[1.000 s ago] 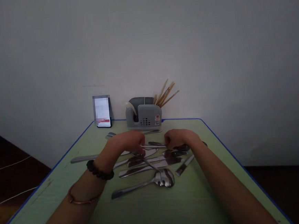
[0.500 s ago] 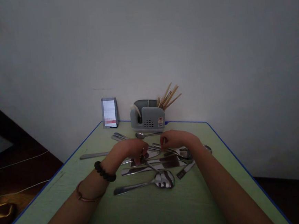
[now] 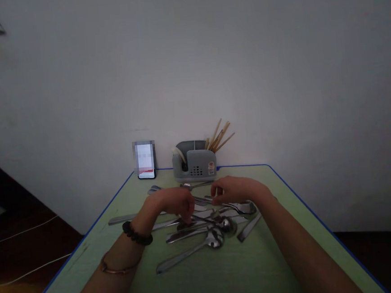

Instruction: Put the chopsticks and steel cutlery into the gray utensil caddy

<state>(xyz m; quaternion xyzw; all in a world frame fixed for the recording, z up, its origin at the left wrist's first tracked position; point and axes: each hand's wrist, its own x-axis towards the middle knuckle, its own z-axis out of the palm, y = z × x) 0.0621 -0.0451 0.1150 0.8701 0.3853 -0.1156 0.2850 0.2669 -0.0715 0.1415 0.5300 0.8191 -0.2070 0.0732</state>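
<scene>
My left hand (image 3: pixel 179 203) is closed round the handle of a metal spoon (image 3: pixel 228 225), whose bowl points right, over the pile of cutlery. Just in front lies a serving spoon with a slotted bowl (image 3: pixel 215 238), its handle toward the lower left. My right hand (image 3: pixel 231 189) has curled fingers, with thumb and fingertips meeting at the handle of another spoon (image 3: pixel 246 207); the grip is partly hidden. Between and below my hands lie several table knives (image 3: pixel 185 234). One flat handle (image 3: pixel 248 229) slants beside my right forearm.
A grey cutlery holder (image 3: pixel 200 165) with wooden chopsticks (image 3: pixel 220 135) stands at the back edge against the wall. Left of it leans a lit phone (image 3: pixel 145 160). Another spoon (image 3: pixel 187 186) lies before the holder. The green table (image 3: pixel 206 281) has a blue rim.
The spoon in my left hand has swung its bowl up and right, off the slotted spoon's bowl. The spoon at my right hand has shifted slightly right. The view has tilted.
</scene>
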